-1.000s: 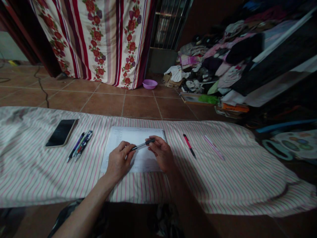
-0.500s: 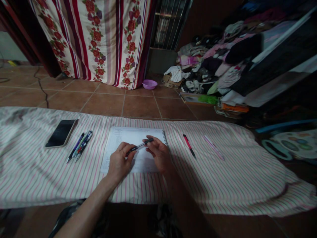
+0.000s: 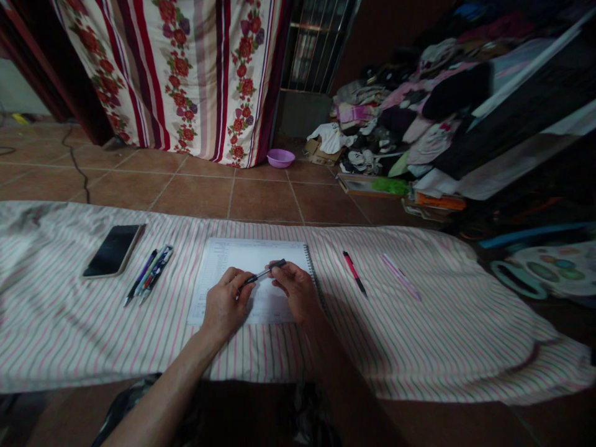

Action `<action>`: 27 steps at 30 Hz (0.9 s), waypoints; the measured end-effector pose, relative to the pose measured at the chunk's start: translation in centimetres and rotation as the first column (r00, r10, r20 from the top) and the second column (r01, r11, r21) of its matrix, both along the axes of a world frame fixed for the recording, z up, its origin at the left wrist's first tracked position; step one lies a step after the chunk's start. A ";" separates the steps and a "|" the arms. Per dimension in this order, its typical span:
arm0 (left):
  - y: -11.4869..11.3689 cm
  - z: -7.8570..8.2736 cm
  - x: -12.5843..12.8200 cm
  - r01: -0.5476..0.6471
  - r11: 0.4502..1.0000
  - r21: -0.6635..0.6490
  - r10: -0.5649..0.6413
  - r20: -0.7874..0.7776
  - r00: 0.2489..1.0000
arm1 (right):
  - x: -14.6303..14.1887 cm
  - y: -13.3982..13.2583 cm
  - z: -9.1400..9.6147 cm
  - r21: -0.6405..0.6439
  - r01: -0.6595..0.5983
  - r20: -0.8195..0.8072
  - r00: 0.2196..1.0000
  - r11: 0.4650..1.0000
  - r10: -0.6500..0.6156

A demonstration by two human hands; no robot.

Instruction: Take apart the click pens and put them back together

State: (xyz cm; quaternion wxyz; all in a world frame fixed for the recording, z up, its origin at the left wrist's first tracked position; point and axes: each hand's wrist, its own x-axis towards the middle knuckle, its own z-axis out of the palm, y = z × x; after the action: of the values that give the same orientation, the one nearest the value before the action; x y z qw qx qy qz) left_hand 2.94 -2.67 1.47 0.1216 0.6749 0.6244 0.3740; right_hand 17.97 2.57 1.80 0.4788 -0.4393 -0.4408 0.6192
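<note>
Above a spiral notebook [image 3: 261,313] with printed lines, both hands hold one slim pen [image 3: 262,273], dark at both ends with a paler middle. My left hand [image 3: 227,301] pinches its lower left end. At the upper right end, the fingers of my right hand [image 3: 298,290] close around the dark tip. The pen slants up to the right. On the cloth to the right lie a red and black pen [image 3: 354,274] and a pale pink pen [image 3: 400,277]. Several pens [image 3: 149,275] are bunched together left of the notebook.
A phone [image 3: 114,251] lies at the left on the striped cloth [image 3: 442,347]. Beyond the cloth are a tiled floor [image 3: 195,195], a purple basin [image 3: 280,159] and a floral curtain [image 3: 200,81]. Clothes [image 3: 395,118] are heaped at the back right.
My right hand has shifted slightly left and its fingers have closed in around the pen's upper end. My left hand keeps its pinch, nearly still.
</note>
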 end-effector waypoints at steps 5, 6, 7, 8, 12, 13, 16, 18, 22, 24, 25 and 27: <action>0.0 0.2 0.1 0.000 1.000 -0.005 -0.001 -0.027 1.000 | 0.2 -0.1 0.0 0.004 -0.027 0.002 1.000 1.000 0.027; 0.0 0.2 0.2 0.003 1.000 -0.005 -0.003 -0.018 1.000 | 0.3 0.0 0.0 0.002 -0.031 -0.001 1.000 1.000 0.031; 0.0 0.1 0.2 0.005 1.000 -0.006 -0.006 -0.004 1.000 | 0.3 0.0 -0.1 0.000 -0.036 -0.004 0.999 0.999 0.036; 0.0 0.1 0.3 0.006 1.000 -0.007 -0.006 0.013 1.000 | 0.3 0.0 -0.1 -0.001 -0.041 -0.006 0.999 0.999 0.041; 0.0 0.0 0.3 0.002 1.000 0.002 -0.002 0.055 0.998 | 0.0 0.0 -0.3 -0.006 -0.020 0.012 1.000 1.000 0.020; 0.0 0.0 0.3 -0.001 1.000 0.005 0.001 0.055 0.998 | -0.2 0.0 -0.3 -0.004 -0.007 0.019 1.000 1.000 0.007; 0.0 0.0 0.4 -0.007 1.000 0.010 0.006 0.049 0.999 | -0.6 0.0 -0.6 0.006 0.023 0.042 0.999 1.000 -0.023; -0.1 0.0 0.4 -0.005 1.000 0.010 0.005 0.050 0.999 | -0.8 0.0 -0.7 0.012 0.036 0.054 0.998 0.999 -0.037; -0.1 0.1 0.5 -0.009 1.000 0.008 0.009 0.054 0.999 | -1.0 0.0 -0.8 0.013 0.058 0.067 0.996 0.998 -0.059; -0.1 0.1 0.5 -0.015 1.000 0.003 0.015 0.048 0.999 | -1.0 -0.1 -0.7 0.025 0.048 0.071 0.996 0.999 -0.050; -0.1 0.1 0.5 -0.017 1.000 -0.002 0.017 0.045 0.999 | -0.9 -0.1 -0.6 0.033 0.035 0.074 0.997 0.999 -0.037; 0.0 0.1 0.4 -0.013 1.000 -0.010 0.014 0.042 0.999 | -0.8 -0.2 -0.4 0.041 0.005 0.072 0.997 0.999 -0.008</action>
State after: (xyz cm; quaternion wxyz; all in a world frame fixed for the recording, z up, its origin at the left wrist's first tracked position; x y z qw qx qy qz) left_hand 3.34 -2.71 1.57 0.1353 0.6620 0.6280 0.3860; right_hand 17.22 2.35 1.44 0.4735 -0.4532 -0.4686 0.5923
